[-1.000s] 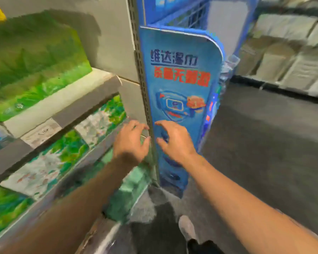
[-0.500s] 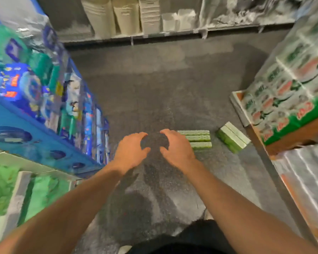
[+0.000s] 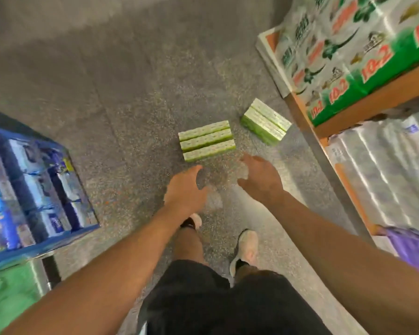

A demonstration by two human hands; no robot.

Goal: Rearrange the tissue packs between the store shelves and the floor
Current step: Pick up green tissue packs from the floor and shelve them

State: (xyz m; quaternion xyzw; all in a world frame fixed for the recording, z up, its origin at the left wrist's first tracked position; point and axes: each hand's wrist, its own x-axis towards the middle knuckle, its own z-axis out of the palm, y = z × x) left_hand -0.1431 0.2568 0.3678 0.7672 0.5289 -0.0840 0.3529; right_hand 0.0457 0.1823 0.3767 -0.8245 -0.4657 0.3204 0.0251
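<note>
Far left: blue display rack (image 3: 34,189) with blue-wrapped packs. Left hand (image 3: 185,189) hovers over the speckled floor (image 3: 131,105), grip open, fingers loosely curved, holding nothing. Just beyond it, three green tissue packs (image 3: 207,140) lie side by side on the floor. Right hand (image 3: 260,178) hovers beside them, grip also open and empty. A second green stack (image 3: 265,122) sits tilted near the base of the wooden shelf (image 3: 373,93), which carries large green-and-white tissue bundles (image 3: 348,44).
</note>
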